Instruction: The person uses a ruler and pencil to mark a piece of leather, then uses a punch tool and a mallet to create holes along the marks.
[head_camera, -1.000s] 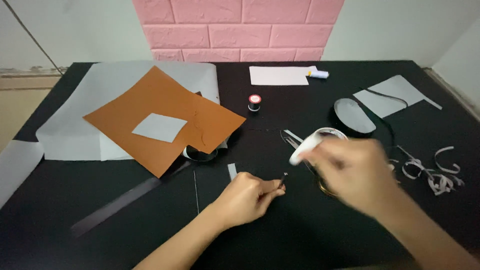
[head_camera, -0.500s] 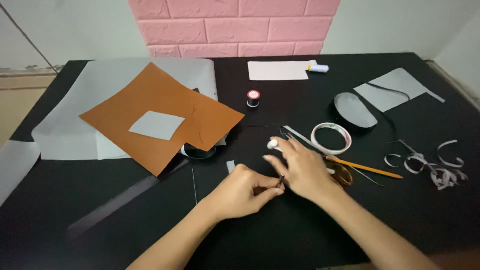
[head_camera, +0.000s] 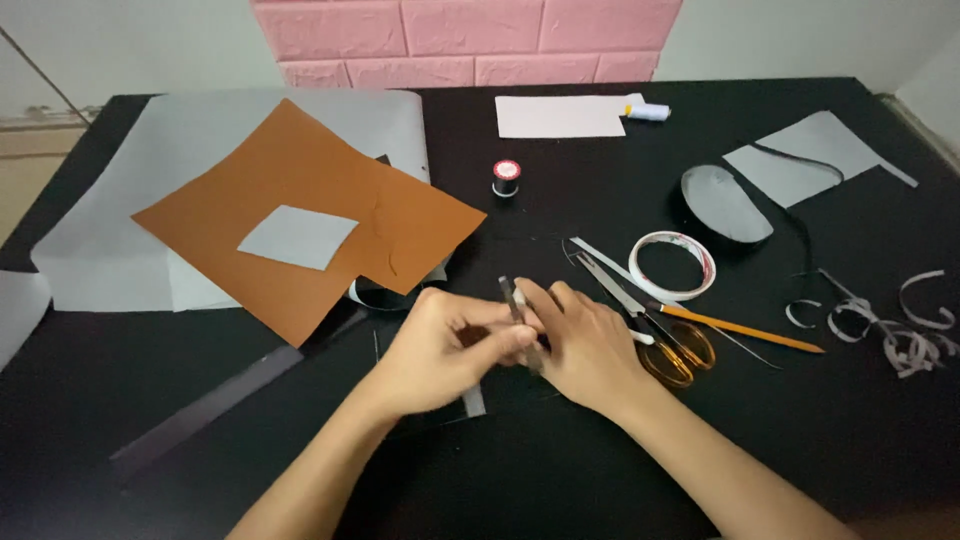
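Left hand (head_camera: 440, 345) and right hand (head_camera: 585, 345) together over the black table (head_camera: 600, 470), fingers pinched shut on a thin grey strip (head_camera: 512, 300), orange-handled scissors (head_camera: 660, 335) just beside

Narrow grey paper strip (head_camera: 516, 308), upright, pinched between both hands

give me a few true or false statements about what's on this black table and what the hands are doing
1. Both hands meet over a thin grey strip. True: the left hand and right hand pinch it together.
2. The scissors have blue handles. False: they are orange.
3. A small grey square lies on the brown sheet. True.
4. The tape roll sits left of the brown sheet. False: it lies to the right, by the scissors.
5. Curled grey offcuts lie at the table's right side. True.
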